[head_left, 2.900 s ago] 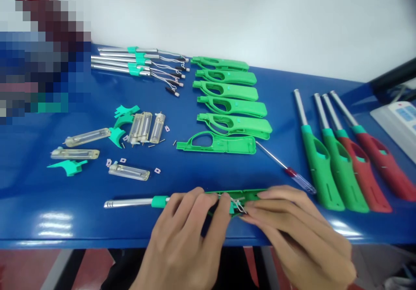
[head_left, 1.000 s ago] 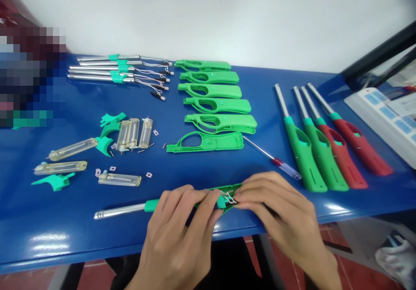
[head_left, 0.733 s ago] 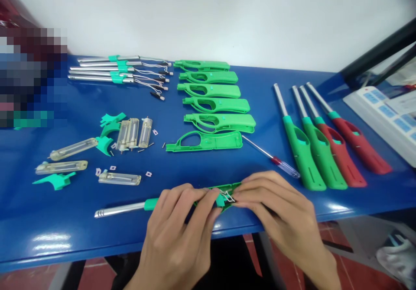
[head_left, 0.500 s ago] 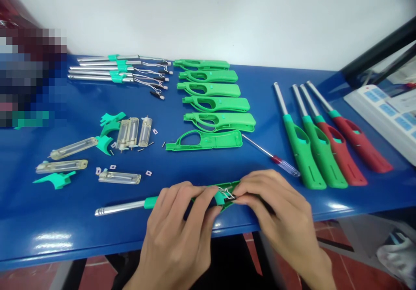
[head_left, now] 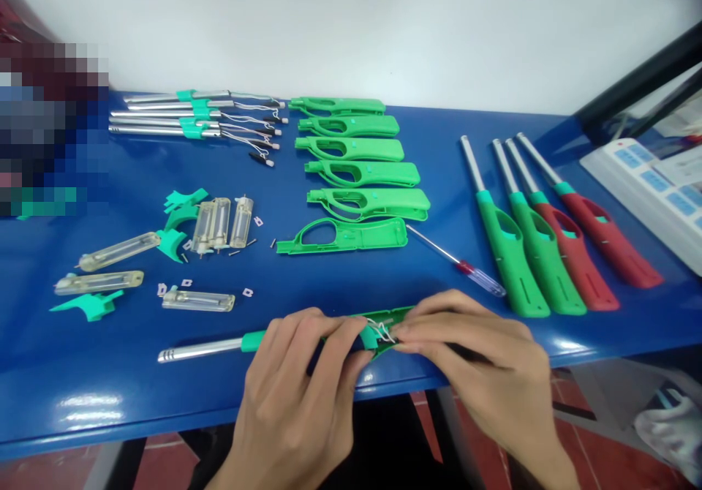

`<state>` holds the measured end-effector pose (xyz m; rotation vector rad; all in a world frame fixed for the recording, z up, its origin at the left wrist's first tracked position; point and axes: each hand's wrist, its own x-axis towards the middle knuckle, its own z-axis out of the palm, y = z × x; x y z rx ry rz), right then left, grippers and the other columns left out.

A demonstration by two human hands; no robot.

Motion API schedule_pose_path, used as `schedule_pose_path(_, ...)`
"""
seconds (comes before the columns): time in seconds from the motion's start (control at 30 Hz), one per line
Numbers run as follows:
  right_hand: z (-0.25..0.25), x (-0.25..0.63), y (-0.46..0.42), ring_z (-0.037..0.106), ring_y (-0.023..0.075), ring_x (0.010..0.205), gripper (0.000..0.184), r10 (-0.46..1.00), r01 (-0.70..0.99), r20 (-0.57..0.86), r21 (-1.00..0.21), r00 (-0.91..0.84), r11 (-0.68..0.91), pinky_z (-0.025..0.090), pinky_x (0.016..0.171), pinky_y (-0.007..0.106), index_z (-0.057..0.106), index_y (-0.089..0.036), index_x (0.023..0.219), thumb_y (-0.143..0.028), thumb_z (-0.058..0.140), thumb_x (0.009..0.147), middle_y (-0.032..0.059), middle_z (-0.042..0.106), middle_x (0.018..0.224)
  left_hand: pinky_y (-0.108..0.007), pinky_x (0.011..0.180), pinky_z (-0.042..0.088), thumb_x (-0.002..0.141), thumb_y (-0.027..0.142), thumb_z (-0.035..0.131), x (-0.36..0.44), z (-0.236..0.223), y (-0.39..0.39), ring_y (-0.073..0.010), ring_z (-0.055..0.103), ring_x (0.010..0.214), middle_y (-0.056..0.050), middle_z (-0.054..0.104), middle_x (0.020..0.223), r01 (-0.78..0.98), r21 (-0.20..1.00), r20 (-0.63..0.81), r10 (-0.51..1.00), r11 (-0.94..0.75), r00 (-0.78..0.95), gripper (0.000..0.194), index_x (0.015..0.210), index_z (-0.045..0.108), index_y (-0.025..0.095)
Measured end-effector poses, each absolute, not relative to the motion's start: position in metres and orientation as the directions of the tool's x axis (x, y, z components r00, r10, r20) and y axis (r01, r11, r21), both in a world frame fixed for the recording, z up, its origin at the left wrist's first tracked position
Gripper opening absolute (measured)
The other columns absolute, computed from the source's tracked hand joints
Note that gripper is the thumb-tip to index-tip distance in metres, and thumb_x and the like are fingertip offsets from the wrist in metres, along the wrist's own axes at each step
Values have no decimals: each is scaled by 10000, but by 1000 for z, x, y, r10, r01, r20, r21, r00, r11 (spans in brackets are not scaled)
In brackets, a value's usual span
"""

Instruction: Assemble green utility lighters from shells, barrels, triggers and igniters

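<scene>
At the table's front edge lies an opened green lighter handle shell (head_left: 403, 312), with a metal lighter tube (head_left: 200, 349) sticking out to its left. My left hand (head_left: 301, 387) is closed round the shell, its fingertips by a teal trigger (head_left: 369, 336). Loops of thin white wire (head_left: 378, 328) show between my two hands. With its thumb and fingers pinched together inside the shell, my right hand (head_left: 477, 358) grips the small igniter at the wire's end. Most of the igniter and the shell's right end are hidden by that hand.
Behind my hands are several green handle shells (head_left: 356, 174) and a screwdriver (head_left: 466, 267). Clear fuel tanks (head_left: 198, 300), teal triggers (head_left: 91, 304) and tiny parts lie left. Wired metal tubes (head_left: 164, 131) are at the back left; finished-looking lighters (head_left: 512, 263) and a power strip (head_left: 647, 183) stand right.
The view has shifted to the right. My right fingers have moved along the shell and press lower into it; the black igniter end seen half a second ago is now mostly covered. My left hand keeps its hold.
</scene>
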<state>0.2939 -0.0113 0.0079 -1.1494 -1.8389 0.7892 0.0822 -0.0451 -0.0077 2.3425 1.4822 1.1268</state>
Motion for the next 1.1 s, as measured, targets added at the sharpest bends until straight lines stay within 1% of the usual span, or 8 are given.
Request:
schedule_pose_path(0.17,11,293,-8,739,122,864,226,925,359,273,-862,-265,357,635,740,216,829,-284,933,-69,759,939,-75,839,871,-431,887,503,995,44,681,82,-9,-46,-251,607,982,-107,690,1054,713,483,517,823,-508,236,200,1190,721,57)
schedule_pose_path(0.4,11,297,-10,750,107,904,235,935,362,219,-877,-280,314,625,805,203,824,-307,905,-82,765,943,-107,844,889,-436,896,506,994,43,681,81,-8,-45,-261,622,1007,-108,705,1061,702,486,511,821,-521,256,202,1187,736,60)
schedule_pose_path(0.5,8,299,-10,748,117,982,245,923,392,243,-851,-298,350,616,879,225,819,-304,932,-71,746,955,-103,846,916,-436,879,512,985,44,697,80,-8,-45,-256,626,984,-98,709,1040,704,475,517,815,-529,263,202,1182,737,69)
schedule_pose_path(0.63,5,301,-10,725,152,1063,188,908,457,274,-795,-317,400,594,975,285,825,-290,959,-119,749,969,-41,819,1004,-446,865,523,990,52,693,82,-8,-45,-251,621,952,-95,707,1030,714,456,520,810,-532,272,216,1199,740,81)
schedule_pose_path(0.77,7,303,-11,725,175,1040,142,901,483,278,-770,-334,417,605,953,321,820,-287,989,-159,762,968,-11,788,1005,-452,852,545,985,47,699,82,-8,-43,-246,611,950,-93,697,1029,704,474,517,814,-529,263,242,1218,735,101)
schedule_pose_path(0.93,5,306,-17,718,215,1084,179,885,547,286,-703,-367,454,617,917,362,810,-288,1048,-144,776,947,9,779,1021,-469,847,554,956,-8,709,80,-7,-45,-247,613,964,-111,689,1057,683,501,504,821,-532,270,306,1241,732,103)
schedule_pose_path(1.1,0,310,-23,679,224,1150,230,852,555,322,-653,-413,516,592,967,384,754,-261,1105,-99,762,942,26,751,1090,-474,879,546,952,-23,700,80,-7,-47,-264,596,1025,-123,675,1105,688,496,482,827,-530,289,354,1282,725,104)
